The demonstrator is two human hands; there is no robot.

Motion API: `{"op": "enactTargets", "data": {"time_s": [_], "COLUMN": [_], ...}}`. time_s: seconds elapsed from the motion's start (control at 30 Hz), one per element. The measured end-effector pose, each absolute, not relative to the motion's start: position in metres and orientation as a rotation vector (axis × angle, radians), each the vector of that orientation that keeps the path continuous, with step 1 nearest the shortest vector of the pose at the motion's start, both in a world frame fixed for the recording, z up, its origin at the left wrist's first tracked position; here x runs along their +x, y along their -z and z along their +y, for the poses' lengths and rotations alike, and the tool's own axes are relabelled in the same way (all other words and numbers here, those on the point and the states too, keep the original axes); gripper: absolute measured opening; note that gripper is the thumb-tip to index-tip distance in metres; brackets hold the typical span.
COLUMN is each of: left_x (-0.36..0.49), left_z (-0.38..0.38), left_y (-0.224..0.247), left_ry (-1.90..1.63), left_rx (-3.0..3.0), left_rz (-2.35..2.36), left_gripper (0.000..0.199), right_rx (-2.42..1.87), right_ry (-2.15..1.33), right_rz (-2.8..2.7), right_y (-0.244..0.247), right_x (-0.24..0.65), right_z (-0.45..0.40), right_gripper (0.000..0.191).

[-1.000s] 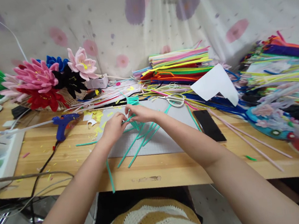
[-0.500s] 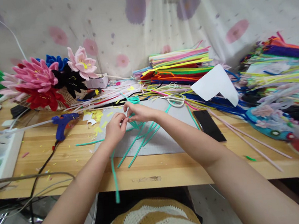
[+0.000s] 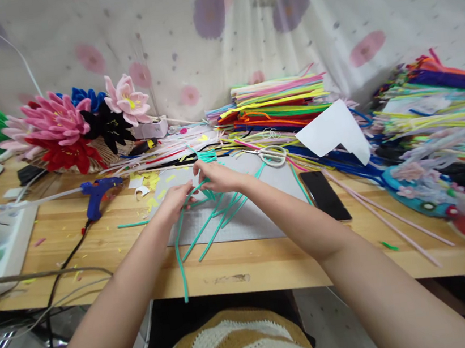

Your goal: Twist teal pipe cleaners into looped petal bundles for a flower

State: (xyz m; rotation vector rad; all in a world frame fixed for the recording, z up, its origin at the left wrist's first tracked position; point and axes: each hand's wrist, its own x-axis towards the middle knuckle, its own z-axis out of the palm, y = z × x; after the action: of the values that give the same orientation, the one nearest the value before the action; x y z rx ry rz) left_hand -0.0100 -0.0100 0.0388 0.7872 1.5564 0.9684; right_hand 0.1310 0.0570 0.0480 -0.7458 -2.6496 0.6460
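Observation:
My right hand is closed, fingertips pinching a teal pipe cleaner at its upper end. That stem bends across the front of my left hand and hangs past the table's front edge. My left hand's fingers are stretched out and a little apart, touching or close to the stem. Beneath my hands several more teal pipe cleaners fan over a grey cutting mat. A coiled teal bundle shows just beyond my right fingers; whether it joins the held stem is hidden.
Scissors lie at the mat's back edge, and a black phone at its right. A blue glue gun rests on the left. Behind stand fuzzy flowers and stacked pipe cleaners. White paper leans at back right.
My left fingers have gone from a pinch to stretched out, slightly back to the left. The hanging stem has risen and now crosses in front of my left hand. My right hand has hardly moved.

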Motion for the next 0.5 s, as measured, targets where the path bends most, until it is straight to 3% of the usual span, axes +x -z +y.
{"op": "enactTargets", "data": {"time_s": [0.27,0.5], "left_x": [-0.018,-0.015], "left_z": [-0.025,-0.024], "left_y": [-0.023,-0.015], "left_ry": [-0.899,-0.86], "left_rx": [2.21,2.446], "left_rz": [1.929,2.032], "left_gripper": [0.018,0.026], "right_rx": [-0.809,-0.827], "right_ry": [-0.877,-0.963], "right_rz": [-2.559,-2.523], "right_y": [-0.044,-0.042], "right_x": [0.133,0.135], "right_z": [0.063,0.065], "right_gripper": [0.036,0.036]}}
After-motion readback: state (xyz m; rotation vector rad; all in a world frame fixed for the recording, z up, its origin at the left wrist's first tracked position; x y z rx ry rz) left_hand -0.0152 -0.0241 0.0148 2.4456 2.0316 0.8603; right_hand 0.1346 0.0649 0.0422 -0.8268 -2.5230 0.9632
